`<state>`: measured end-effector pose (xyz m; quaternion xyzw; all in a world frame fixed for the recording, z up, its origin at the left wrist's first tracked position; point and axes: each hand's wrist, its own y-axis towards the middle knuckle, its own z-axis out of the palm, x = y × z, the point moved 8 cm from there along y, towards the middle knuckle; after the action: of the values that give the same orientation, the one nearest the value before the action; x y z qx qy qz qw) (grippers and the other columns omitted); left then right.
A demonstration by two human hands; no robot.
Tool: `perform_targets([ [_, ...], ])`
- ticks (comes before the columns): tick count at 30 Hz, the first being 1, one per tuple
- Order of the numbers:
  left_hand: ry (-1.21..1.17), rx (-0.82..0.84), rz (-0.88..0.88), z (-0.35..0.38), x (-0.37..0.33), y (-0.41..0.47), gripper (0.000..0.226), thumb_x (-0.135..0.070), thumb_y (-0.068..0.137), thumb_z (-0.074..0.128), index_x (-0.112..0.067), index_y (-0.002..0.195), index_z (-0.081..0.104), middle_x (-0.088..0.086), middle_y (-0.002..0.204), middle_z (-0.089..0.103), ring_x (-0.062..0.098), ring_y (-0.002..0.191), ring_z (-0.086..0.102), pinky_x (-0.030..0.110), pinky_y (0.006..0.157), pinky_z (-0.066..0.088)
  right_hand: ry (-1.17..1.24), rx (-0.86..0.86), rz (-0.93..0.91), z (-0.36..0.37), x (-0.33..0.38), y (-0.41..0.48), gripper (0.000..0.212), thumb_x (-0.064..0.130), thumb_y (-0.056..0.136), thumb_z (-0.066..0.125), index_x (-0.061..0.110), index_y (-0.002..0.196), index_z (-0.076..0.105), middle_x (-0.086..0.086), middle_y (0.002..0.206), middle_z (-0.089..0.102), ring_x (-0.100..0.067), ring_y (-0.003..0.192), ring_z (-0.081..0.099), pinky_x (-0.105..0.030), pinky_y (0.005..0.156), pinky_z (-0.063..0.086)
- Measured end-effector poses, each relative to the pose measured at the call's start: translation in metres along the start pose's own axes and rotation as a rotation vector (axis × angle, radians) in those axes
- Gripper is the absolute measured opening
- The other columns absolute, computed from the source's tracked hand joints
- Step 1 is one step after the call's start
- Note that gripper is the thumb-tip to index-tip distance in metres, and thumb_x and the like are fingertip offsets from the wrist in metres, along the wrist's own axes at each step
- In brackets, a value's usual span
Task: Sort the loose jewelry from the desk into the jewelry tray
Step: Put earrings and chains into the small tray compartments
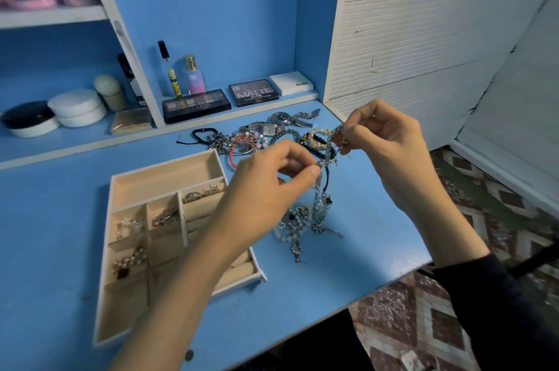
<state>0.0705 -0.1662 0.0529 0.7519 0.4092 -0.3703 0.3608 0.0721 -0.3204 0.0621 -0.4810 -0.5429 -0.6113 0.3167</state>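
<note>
- The jewelry tray (pixel 165 184) lies on the desk (pixel 348 268), left of centre, with pieces (pixel 165 216) in its left compartments.
- A far heap (pixel 242 142) of jewelry lies past the tray's far right corner, 2 watches (pixel 268 129) on its far side.
- A near heap (pixel 302 224) lies just right of the tray.
- Above that, the left hand (pixel 266 186) and right hand (pixel 384 141) pinch a chain (pixel 332 141) between them.
- 2 palettes (pixel 196 104) sit on the ledge (pixel 302 97) behind the desk, 2 bottles (pixel 193 76) behind the left one.

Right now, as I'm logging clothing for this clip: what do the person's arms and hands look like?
Both hands are ungloved. The left hand and left forearm show no sleeve. Behind the right hand, a dark sleeve begins partway up the forearm.
</note>
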Motion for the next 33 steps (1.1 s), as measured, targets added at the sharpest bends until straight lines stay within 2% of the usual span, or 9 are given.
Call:
perform_targets([
  [4, -0.105, -0.079, 0.025, -0.026, -0.008, -0.001, 0.005, -0.022, 0.084, 0.061, -0.027, 0.081, 0.059, -0.01, 0.081, 0.071, 0.002, 0.078, 0.064, 0.025, 0.071, 0.053, 0.095, 0.018, -0.001, 0.014, 0.013, 0.004, 0.017, -0.008, 0.084, 0.052, 0.005, 0.074, 0.055, -0.011, 0.068, 0.064, -0.019, 0.064, 0.059, -0.026, 0.063, 0.051],
  [7, -0.111, -0.149, 0.059, -0.05, -0.008, -0.004, 0.011, -0.02, 0.085, 0.061, -0.031, 0.081, 0.059, -0.015, 0.08, 0.066, 0.007, 0.08, 0.061, 0.042, 0.077, 0.054, 0.171, 0.04, -0.017, 0.028, 0.028, 0.008, 0.021, -0.009, 0.085, 0.051, 0.007, 0.072, 0.054, -0.004, 0.063, 0.063, -0.02, 0.063, 0.059, -0.031, 0.066, 0.054],
  [10, -0.136, -0.213, 0.049, -0.072, -0.004, -0.01, 0.01, -0.019, 0.086, 0.06, -0.028, 0.083, 0.059, -0.014, 0.08, 0.065, 0.007, 0.082, 0.061, 0.046, 0.082, 0.053, 0.238, 0.074, -0.047, 0.047, 0.046, 0.012, 0.019, -0.007, 0.085, 0.052, 0.007, 0.072, 0.054, -0.007, 0.065, 0.061, -0.022, 0.064, 0.059, -0.031, 0.066, 0.055],
  [14, -0.254, -0.285, 0.035, -0.1, -0.003, -0.024, 0.008, -0.015, 0.088, 0.056, -0.022, 0.085, 0.057, 0.003, 0.088, 0.071, 0.016, 0.084, 0.067, 0.037, 0.076, 0.057, 0.334, 0.132, -0.069, 0.076, 0.068, 0.015, 0.019, -0.006, 0.085, 0.052, 0.008, 0.073, 0.053, 0.004, 0.059, 0.059, -0.013, 0.056, 0.058, -0.032, 0.065, 0.056],
  [17, -0.307, -0.334, 0.024, -0.122, -0.003, -0.036, 0.006, -0.011, 0.089, 0.054, -0.017, 0.086, 0.055, 0.003, 0.084, 0.072, 0.018, 0.081, 0.069, 0.026, 0.066, 0.056, 0.406, 0.181, -0.084, 0.1, 0.085, 0.016, 0.013, -0.002, 0.079, 0.054, 0.008, 0.071, 0.054, 0.005, 0.058, 0.059, -0.013, 0.057, 0.058, -0.032, 0.063, 0.055],
  [22, -0.305, -0.426, 0.01, -0.164, 0.0, -0.061, 0.008, -0.009, 0.091, 0.051, -0.015, 0.086, 0.054, 0.001, 0.081, 0.07, 0.021, 0.076, 0.069, 0.03, 0.066, 0.056, 0.499, 0.285, -0.101, 0.143, 0.114, 0.013, 0.018, -0.002, 0.083, 0.052, 0.009, 0.069, 0.054, -0.005, 0.064, 0.056, -0.022, 0.065, 0.058, -0.03, 0.059, 0.053],
  [25, -0.317, -0.491, -0.02, -0.185, 0.007, -0.08, 0.008, -0.008, 0.092, 0.05, -0.012, 0.085, 0.052, 0.006, 0.081, 0.067, 0.02, 0.069, 0.068, 0.031, 0.066, 0.056, 0.528, 0.356, -0.085, 0.17, 0.126, 0.006, 0.02, -0.005, 0.087, 0.048, 0.006, 0.07, 0.052, -0.004, 0.061, 0.056, -0.019, 0.062, 0.056, -0.03, 0.061, 0.054],
  [28, -0.316, -0.544, -0.052, -0.2, 0.016, -0.098, 0.009, -0.007, 0.092, 0.05, -0.012, 0.085, 0.053, 0.005, 0.077, 0.067, 0.017, 0.065, 0.066, 0.025, 0.06, 0.056, 0.55, 0.429, -0.053, 0.193, 0.13, -0.004, 0.021, -0.004, 0.088, 0.047, 0.007, 0.07, 0.051, 0.001, 0.057, 0.055, -0.016, 0.058, 0.055, -0.031, 0.063, 0.055],
  [33, -0.297, -0.582, -0.117, -0.209, 0.032, -0.125, 0.01, -0.007, 0.091, 0.052, -0.013, 0.083, 0.054, 0.003, 0.073, 0.067, 0.015, 0.062, 0.065, 0.022, 0.056, 0.053, 0.563, 0.533, -0.009, 0.221, 0.124, -0.026, 0.017, -0.001, 0.086, 0.049, 0.008, 0.071, 0.051, -0.003, 0.062, 0.054, -0.017, 0.059, 0.056, -0.029, 0.059, 0.053],
])
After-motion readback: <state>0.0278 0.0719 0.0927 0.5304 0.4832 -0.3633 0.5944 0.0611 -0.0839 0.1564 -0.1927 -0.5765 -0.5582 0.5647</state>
